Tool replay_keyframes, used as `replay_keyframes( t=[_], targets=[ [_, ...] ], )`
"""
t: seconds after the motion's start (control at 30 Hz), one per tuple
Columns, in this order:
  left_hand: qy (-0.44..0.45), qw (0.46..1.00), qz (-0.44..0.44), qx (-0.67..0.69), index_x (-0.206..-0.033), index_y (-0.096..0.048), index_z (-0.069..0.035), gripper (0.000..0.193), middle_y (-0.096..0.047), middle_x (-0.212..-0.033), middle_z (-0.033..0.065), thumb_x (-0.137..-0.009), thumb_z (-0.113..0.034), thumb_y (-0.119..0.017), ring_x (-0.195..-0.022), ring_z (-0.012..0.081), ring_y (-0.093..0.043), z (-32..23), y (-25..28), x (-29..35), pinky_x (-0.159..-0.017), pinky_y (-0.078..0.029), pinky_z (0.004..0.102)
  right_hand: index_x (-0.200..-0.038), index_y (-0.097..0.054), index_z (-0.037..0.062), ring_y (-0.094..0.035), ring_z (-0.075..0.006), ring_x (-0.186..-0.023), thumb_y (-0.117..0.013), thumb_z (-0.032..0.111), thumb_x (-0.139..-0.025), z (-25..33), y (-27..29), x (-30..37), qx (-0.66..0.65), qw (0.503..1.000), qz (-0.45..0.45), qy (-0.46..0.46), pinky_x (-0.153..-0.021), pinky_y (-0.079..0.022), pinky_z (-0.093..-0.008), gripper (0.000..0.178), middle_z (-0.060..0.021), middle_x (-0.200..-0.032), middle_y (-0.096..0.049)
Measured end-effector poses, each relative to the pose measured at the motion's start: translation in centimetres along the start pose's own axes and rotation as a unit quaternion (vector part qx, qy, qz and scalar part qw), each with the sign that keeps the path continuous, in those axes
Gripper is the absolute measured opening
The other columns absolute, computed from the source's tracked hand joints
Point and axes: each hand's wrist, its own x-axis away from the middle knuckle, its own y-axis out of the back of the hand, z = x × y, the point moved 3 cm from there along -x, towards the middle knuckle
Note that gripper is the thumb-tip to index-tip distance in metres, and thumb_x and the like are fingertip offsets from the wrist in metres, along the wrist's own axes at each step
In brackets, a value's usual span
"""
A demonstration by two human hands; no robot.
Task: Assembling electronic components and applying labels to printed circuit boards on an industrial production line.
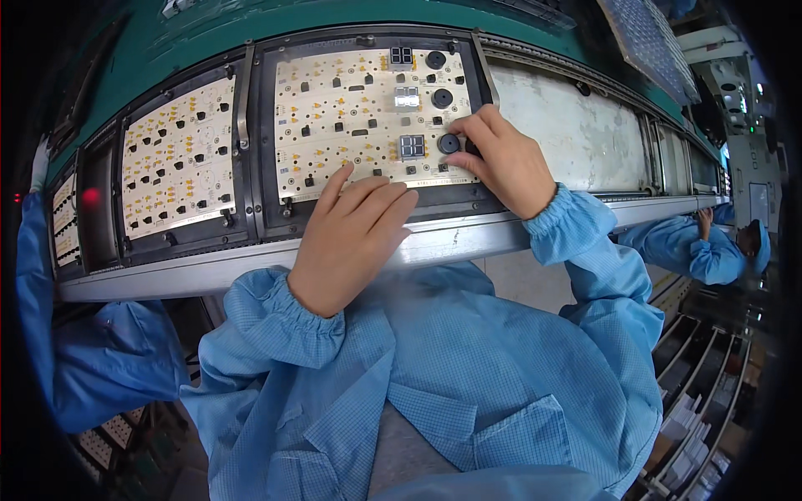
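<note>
Three digit displays (413, 148) lie left of the buzzer (449, 144) the right hand (511, 164) pinches, the open left hand (352, 234) hiding some circuit board (380, 152).

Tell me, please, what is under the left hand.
Under the left hand run the silver rail, the black frame and the lower edge of the cream circuit board; whatever the hand covers cannot be seen.

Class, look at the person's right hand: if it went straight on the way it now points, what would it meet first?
The right hand would most likely meet the nearest round black part first; depth is unclear here, so it may be touching that part now.
</note>
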Motion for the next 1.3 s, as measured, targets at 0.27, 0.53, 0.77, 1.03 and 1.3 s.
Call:
replay_keyframes(
  t=[0.27, 0.53, 0.77, 1.03, 1.3],
  targets=[
    [0.002, 1.000, 0.001, -0.009, -0.108, -0.057, -0.006, 0.034, -0.057, -0.109, 0.0049, -0.076, -0.013, -0.062, -0.107, 0.0209, -0.052, 0.1, -0.1, 0.5, -0.103, -0.032, 0.0476, -0.102, -0.055, 0.0066, -0.058, -0.0254, -0.073, -0.063, 0.021, -0.082, 0.8, 1.8, -0.2, 0.018, 0.996, -0.055, 0.062, -0.062, -0.048, -0.0321, 0.026, -0.0088, -0.090, -0.053],
    [-0.019, 1.000, -0.007, 0.019, -0.109, -0.058, -0.006, 0.034, -0.058, -0.106, 0.0046, -0.076, -0.009, -0.062, -0.105, 0.0210, -0.053, 0.2, 1.2, 0.9, -0.103, -0.031, 0.0491, -0.111, -0.056, 0.0093, -0.052, -0.0190, -0.070, -0.059, 0.012, -0.085, -1.7, 3.0, 3.5, -0.058, 0.994, 0.027, -0.090, -0.065, -0.044, -0.0296, 0.026, -0.0082, -0.089, -0.049],
    [-0.023, 0.999, -0.016, 0.020, -0.109, -0.058, -0.006, 0.038, -0.060, -0.105, 0.0051, -0.072, -0.006, -0.066, -0.103, 0.0214, -0.055, 1.7, 3.7, 1.3, -0.103, -0.030, 0.0489, -0.106, -0.061, 0.0108, -0.051, -0.0193, -0.069, -0.064, 0.018, -0.082, -0.1, 2.4, 4.5, -0.079, 0.993, -0.010, -0.087, -0.063, -0.044, -0.0299, 0.026, -0.0075, -0.084, -0.048],
    [0.028, 0.999, -0.009, -0.029, -0.113, -0.057, -0.007, 0.040, -0.057, -0.110, 0.0068, -0.074, -0.006, -0.064, -0.107, 0.0239, -0.053, 3.9, 5.7, 3.2, -0.103, -0.029, 0.0488, -0.104, -0.058, 0.0053, -0.048, -0.0112, -0.065, -0.062, 0.015, -0.085, -1.5, 2.7, 5.6, -0.128, 0.977, -0.094, -0.140, -0.058, -0.041, -0.0250, 0.022, -0.0046, -0.080, -0.048],
    [0.073, 0.996, -0.008, -0.058, -0.122, -0.051, -0.005, 0.043, -0.055, -0.111, 0.0152, -0.080, 0.000, -0.057, -0.109, 0.0291, -0.051, 8.0, 7.2, 6.6, -0.106, -0.024, 0.0466, -0.107, -0.053, 0.0101, -0.060, -0.0258, -0.068, -0.063, 0.032, -0.082, -0.1, 0.4, 6.0, -0.088, 0.959, -0.117, -0.243, -0.062, -0.047, -0.0344, 0.035, -0.0113, -0.080, -0.060]
  ],
)
